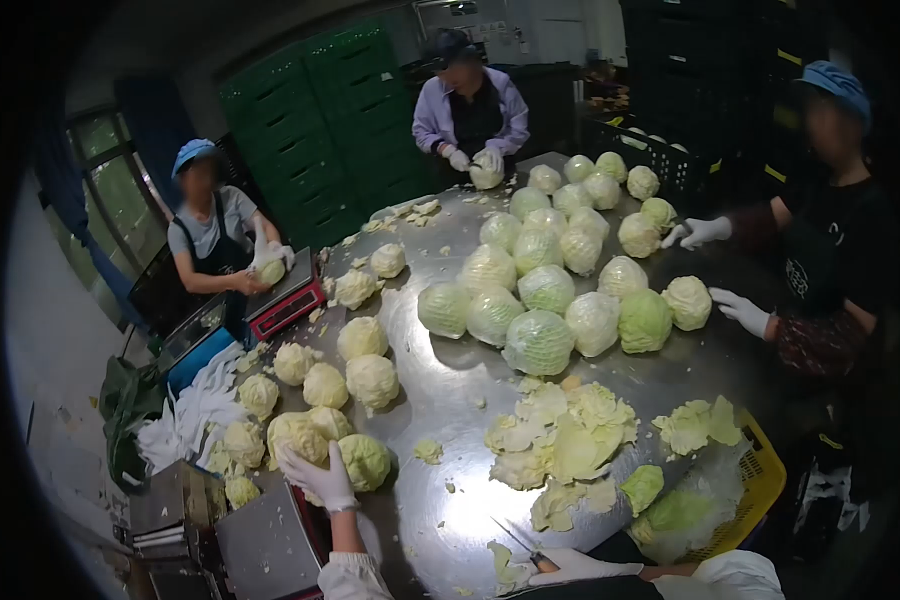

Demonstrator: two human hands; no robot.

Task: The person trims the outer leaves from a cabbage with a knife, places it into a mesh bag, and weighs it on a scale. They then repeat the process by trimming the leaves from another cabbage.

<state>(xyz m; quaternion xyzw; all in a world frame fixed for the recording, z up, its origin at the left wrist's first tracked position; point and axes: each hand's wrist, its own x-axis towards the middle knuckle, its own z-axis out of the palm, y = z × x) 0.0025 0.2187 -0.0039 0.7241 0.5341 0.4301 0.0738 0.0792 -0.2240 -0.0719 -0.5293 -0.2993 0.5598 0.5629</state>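
Note:
My left hand, in a white glove, curves its fingers round the near side of a pale cabbage at the left of the metal table. A greener cabbage sits just right of that hand. At the bottom edge, my gloved right hand is closed on a knife. Its wooden handle shows at the fingers, and the thin blade points up and left over the table. Beside the knife lies a torn cabbage leaf.
A scale stands below my left hand. Wrapped cabbages crowd the table's centre right, with loose leaves in front. A yellow basket is at right. Co-workers stand left, far side and right.

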